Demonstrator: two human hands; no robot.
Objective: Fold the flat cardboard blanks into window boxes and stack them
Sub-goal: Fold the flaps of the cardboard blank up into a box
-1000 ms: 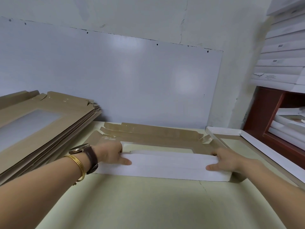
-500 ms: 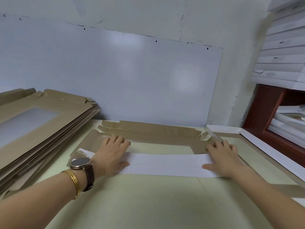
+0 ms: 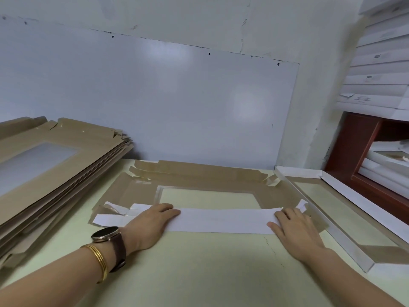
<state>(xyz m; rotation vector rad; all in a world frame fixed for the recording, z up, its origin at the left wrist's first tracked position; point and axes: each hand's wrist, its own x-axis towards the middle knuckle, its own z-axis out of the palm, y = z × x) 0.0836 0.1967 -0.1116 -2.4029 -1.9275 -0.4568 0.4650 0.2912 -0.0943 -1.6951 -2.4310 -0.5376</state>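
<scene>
- pale green bench (image 3: 199, 273), where's the blank (image 3: 199, 180)?
- mid-bench by the wall edge, long axis left-right. left hand (image 3: 150, 222) and right hand (image 3: 294, 229) flat, fingers straight, pressing its near flap (image 3: 221, 220), one per end.

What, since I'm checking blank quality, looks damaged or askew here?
The near-left corner tab is curled up beside the left hand. The stack of blanks sits fanned with ragged far edges. A thin crack runs in the table near the right hand.
</scene>
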